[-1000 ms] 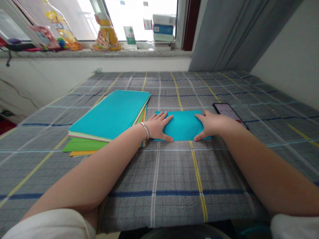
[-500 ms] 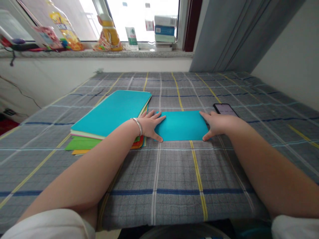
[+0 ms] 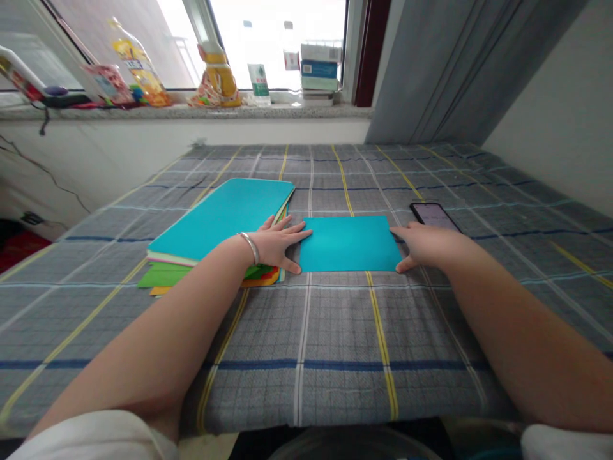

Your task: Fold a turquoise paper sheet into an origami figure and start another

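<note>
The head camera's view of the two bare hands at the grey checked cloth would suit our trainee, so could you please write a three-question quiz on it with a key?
1. Multiple choice: where does the flat rectangular piece of bright turquoise paper lie relative to the bare left hand and the bare right hand?
A) to the left of both
B) between them
C) to the right of both
2. True or false: the black-rimmed rectangular phone lies on the left-hand side of that piece of paper.
3. Short answer: which arm wears the silver-coloured round bangle?

Key
1. B
2. False; it lies on the right-hand side.
3. The left.
</note>
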